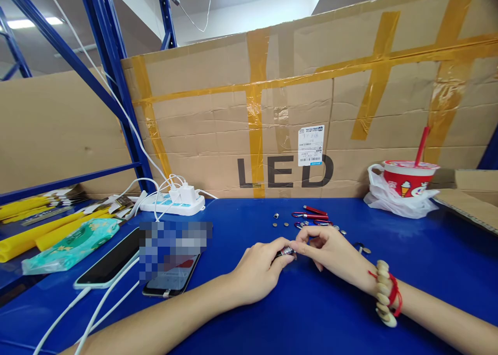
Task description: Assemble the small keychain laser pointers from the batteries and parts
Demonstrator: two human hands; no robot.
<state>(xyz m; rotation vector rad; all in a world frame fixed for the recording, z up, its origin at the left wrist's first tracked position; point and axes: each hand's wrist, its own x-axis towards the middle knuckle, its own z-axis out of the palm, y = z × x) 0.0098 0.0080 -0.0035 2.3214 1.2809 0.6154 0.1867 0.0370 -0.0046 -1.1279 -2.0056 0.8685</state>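
My left hand is closed around a small dark and silver cylinder, held just over the blue table. At the cylinder's right end, the thumb and forefinger of my right hand are pinched together; whatever lies between them is too small to make out. Beyond my hands are several red metal tubes with clips. Small round silver discs lie to their left, and more lie behind my right hand. A small silver piece sits at the back.
Two phones with white cables lie at the left, near a white power strip and a teal packet. A red cup stands back right. Behind rises a cardboard wall.
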